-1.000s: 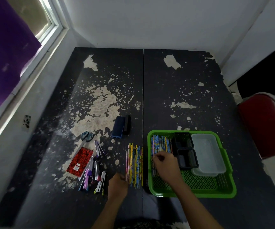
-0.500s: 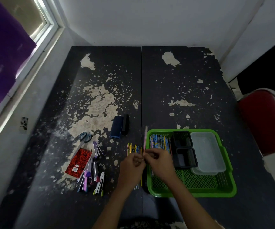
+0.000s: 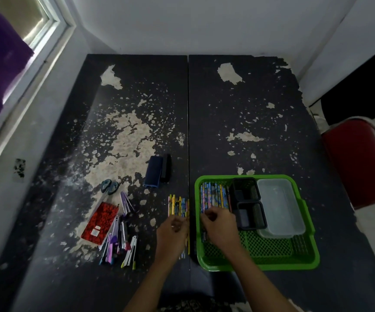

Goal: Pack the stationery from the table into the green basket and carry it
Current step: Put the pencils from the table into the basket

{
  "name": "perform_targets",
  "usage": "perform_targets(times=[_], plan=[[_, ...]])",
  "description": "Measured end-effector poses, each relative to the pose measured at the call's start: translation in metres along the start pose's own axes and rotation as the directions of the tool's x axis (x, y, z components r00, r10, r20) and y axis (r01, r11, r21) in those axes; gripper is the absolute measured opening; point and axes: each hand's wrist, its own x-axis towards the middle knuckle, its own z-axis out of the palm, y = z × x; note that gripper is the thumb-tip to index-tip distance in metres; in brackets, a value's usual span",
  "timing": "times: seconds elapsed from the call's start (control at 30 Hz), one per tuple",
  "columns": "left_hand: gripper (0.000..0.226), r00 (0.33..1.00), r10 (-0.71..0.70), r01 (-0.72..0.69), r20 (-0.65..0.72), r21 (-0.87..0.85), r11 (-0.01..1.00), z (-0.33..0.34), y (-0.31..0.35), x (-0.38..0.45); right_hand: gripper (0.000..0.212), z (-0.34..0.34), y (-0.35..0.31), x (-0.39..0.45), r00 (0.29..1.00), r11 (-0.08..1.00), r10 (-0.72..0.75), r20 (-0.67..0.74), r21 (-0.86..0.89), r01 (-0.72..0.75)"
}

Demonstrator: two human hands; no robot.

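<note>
Basket (image 3: 303, 264) holds two black trays, one clear tub; both hands' grip unclear on pencils

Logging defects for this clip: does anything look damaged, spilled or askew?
Only the table: its black coating has flaked off in big pale patches, mostly on the left half. Pencils lie in a neat row beside the green basket; nothing spilled.

Half a second earlier both hands were joined above the gap between the loose pencil row (image 3: 178, 204) and the green basket (image 3: 303, 255), with a pink pencil raised between them. Now they are parted. The right hand (image 3: 220, 228) is placed inside the basket over the packed pencils (image 3: 213, 195); the left hand (image 3: 173, 233) is lowered onto the loose row. The pink pencil is no longer seen.
</note>
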Motion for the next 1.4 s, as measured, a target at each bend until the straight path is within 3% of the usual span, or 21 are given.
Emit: perform_targets(times=[0.1, 0.27, 0.57, 0.67, 0.8, 0.97, 1.07, 1.17, 1.27, 1.4], plan=[[0.007, 0.993, -0.036, 0.051, -0.113, 0.141, 0.989, -0.013, -0.022, 0.010, 0.010, -0.005, 0.000, 0.001, 1.000, 1.000, -0.010, -0.008, 0.001, 0.010], [0.017, 0.993, -0.087, 0.108, -0.082, 0.318, 0.942, -0.019, -0.048, 0.019, 0.012, -0.006, 0.010, 0.000, 0.995, 0.992, -0.069, -0.069, -0.107, 0.062], [0.012, 0.993, -0.106, 0.118, -0.058, 0.283, 0.952, -0.019, -0.050, 0.020, 0.017, 0.001, 0.009, 0.010, 0.991, 0.967, -0.132, 0.014, -0.217, 0.132], [0.005, 0.990, -0.089, 0.110, -0.109, 0.201, 0.973, -0.025, -0.042, 0.015, 0.021, -0.003, 0.006, 0.006, 0.986, 0.976, -0.165, -0.017, -0.145, 0.161], [0.004, 0.983, 0.054, -0.052, -0.176, 0.012, 0.999, -0.030, 0.007, -0.002, 0.014, -0.011, -0.010, -0.006, 0.986, 0.983, -0.147, -0.076, 0.098, 0.154], [0.007, 0.977, 0.213, -0.208, 0.029, -0.122, 0.970, -0.014, 0.052, -0.019, 0.015, -0.014, -0.028, -0.009, 0.981, 0.943, -0.193, 0.019, 0.281, 0.180], [0.005, 0.974, 0.216, -0.209, 0.061, -0.102, 0.973, -0.005, 0.052, -0.024, 0.022, -0.015, -0.022, -0.007, 0.991, 0.963, -0.131, 0.038, 0.243, 0.118], [0.004, 0.987, 0.145, -0.147, -0.062, -0.025, 0.989, -0.012, 0.033, -0.022, 0.030, -0.020, -0.010, 0.000, 1.000, 0.999, -0.006, -0.020, 0.046, 0.006], [0.011, 0.988, 0.046, -0.028, -0.150, 0.121, 0.992, -0.029, 0.003, -0.011, 0.028, -0.024, -0.007, 0.006, 0.999, 0.988, 0.022, -0.046, -0.155, -0.029], [0.017, 0.995, -0.082, 0.095, -0.055, 0.287, 0.953, -0.039, -0.026, -0.005, 0.021, -0.017, -0.008, 0.013, 0.999, 0.964, 0.044, -0.020, -0.261, -0.048]])
